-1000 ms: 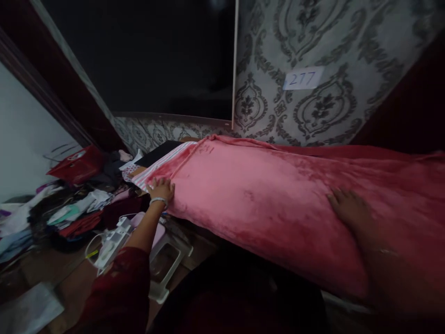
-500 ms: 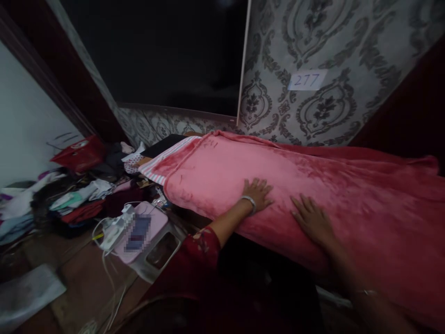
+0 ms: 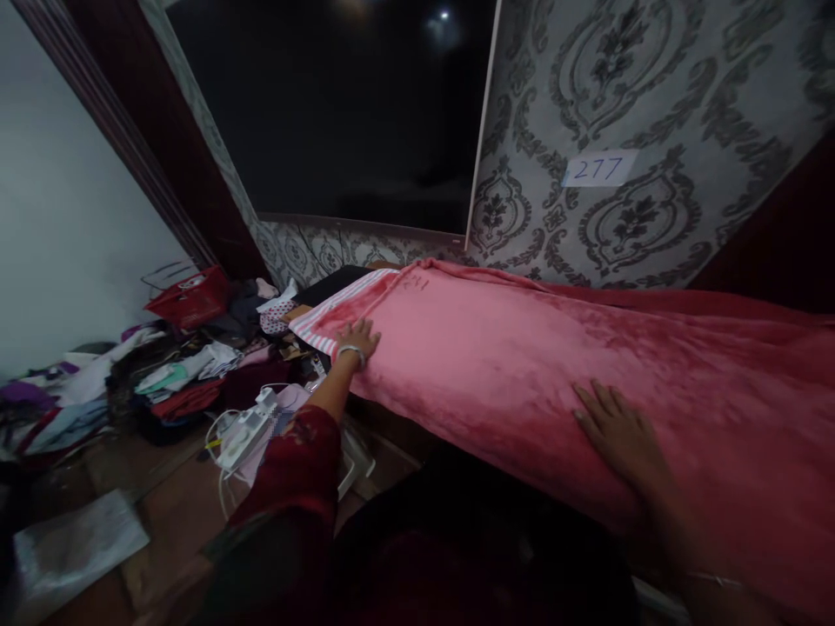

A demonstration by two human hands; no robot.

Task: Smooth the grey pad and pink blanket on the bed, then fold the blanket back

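A pink and red plush blanket [image 3: 483, 330] lies spread over a long raised surface along the wall. My left hand [image 3: 358, 339], with a bracelet at the wrist, rests fingers apart on the blanket's left end. Just beyond it, striped cloth [image 3: 311, 323] shows at the blanket's edge. Farther right, my right hand [image 3: 619, 430] lies flat on the front part of the blanket, its fingers spread. Neither hand grips anything. What supports the blanket is mostly hidden beneath it.
A dark television screen [image 3: 339, 113] hangs above. To the left are piles of clothes [image 3: 189, 374] and a red bag [image 3: 189, 297]. A white power strip [image 3: 248, 430] with cables lies on a stool partly covered by my sleeve. A plastic packet [image 3: 82, 548] is on the floor.
My left hand has slid left across the blanket to its left end. My right hand stays flat on the blanket, and the view has shifted slightly.
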